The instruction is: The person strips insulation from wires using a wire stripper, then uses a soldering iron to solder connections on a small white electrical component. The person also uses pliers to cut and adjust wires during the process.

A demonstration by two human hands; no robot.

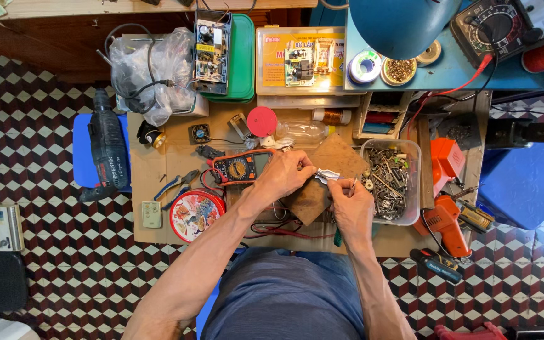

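My left hand (pixel 284 175) pinches a small silvery metal part (pixel 326 175) over a brown board (pixel 322 182) on the low work table. My right hand (pixel 349 204) holds a thin metal tool (pixel 353 184) whose tip points at that part, right beside it. An orange-and-black multimeter (pixel 242 167) lies just left of my left hand, its red leads (pixel 278 232) trailing under my forearm.
A clear plastic tub of screws (pixel 390 182) stands right of my hands. A round red tin (pixel 195 214), blue pliers (pixel 177 184), an orange glue gun (pixel 448 223), a black drill (pixel 107 148) and a green tray with a circuit board (pixel 212 53) surround the table.
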